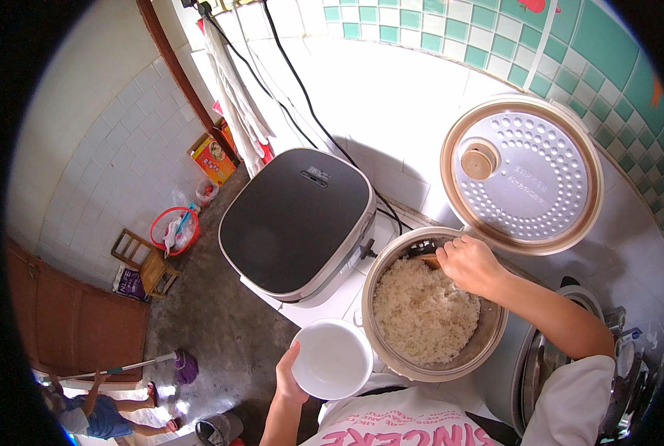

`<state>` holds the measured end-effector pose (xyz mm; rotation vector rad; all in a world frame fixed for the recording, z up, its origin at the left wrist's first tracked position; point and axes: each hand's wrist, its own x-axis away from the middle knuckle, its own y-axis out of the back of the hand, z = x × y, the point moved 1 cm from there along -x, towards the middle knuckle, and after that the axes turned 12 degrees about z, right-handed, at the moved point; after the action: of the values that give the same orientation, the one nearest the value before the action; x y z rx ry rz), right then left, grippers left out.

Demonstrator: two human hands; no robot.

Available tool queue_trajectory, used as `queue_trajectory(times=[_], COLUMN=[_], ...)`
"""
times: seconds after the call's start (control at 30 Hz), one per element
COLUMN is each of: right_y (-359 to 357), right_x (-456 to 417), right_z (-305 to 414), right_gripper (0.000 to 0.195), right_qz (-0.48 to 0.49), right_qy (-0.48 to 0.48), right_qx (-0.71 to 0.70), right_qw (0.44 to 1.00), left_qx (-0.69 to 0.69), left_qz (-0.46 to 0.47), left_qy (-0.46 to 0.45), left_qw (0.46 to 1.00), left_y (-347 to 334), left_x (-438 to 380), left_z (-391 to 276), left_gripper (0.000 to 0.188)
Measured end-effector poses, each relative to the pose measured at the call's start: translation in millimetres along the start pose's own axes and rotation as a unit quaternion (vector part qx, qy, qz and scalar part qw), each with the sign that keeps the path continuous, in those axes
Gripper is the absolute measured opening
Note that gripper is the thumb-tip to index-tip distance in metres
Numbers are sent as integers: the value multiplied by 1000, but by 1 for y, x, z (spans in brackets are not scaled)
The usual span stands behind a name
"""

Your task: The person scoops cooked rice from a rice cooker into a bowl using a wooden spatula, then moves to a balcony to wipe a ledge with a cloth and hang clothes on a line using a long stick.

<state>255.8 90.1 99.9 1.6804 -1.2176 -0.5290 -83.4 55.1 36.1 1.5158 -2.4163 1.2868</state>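
Observation:
My left hand (290, 374) holds a white bowl (333, 359) by its left rim, thumb on the edge; no food shows inside it. Cooked white rice (424, 312) fills much of the open rice cooker (369, 334). Over the cooker's far right rim, my right hand (465, 265) is closed around what looks like the handle of a wooden rice paddle (429, 260); the hand hides most of it. The cooker's raised lid (532, 184), with a dimpled metal inner plate, stands beyond my right hand.
A black-topped appliance (298, 223) sits left of the cooker on the white-tiled counter (332, 298). Black cables (315, 120) run behind. A large pot (527, 357) stands at right. On the floor at left are a wooden chair (156, 273), a red basket (154, 233) and another person (100, 415) with a mop (186, 368).

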Motion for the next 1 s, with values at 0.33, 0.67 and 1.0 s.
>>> queue_trajectory(times=[0.33, 0.67, 1.0], right_y=[5, 2, -5], right_x=[1, 11, 33], right_z=[-3, 19, 46], right_gripper=[11, 15, 23], right_qz=[47, 5, 14], right_qy=[-18, -41, -53], right_qx=[-133, -259, -372], right_qw=[990, 965, 927], left_qx=[8, 13, 8], left_qz=[-1, 6, 19], left_qy=[4, 8, -20], left_qw=[1000, 1000, 1000], left_y=[5, 4, 4], left_x=[-1, -2, -5], left_z=[3, 3, 2], left_gripper=[57, 58, 57])
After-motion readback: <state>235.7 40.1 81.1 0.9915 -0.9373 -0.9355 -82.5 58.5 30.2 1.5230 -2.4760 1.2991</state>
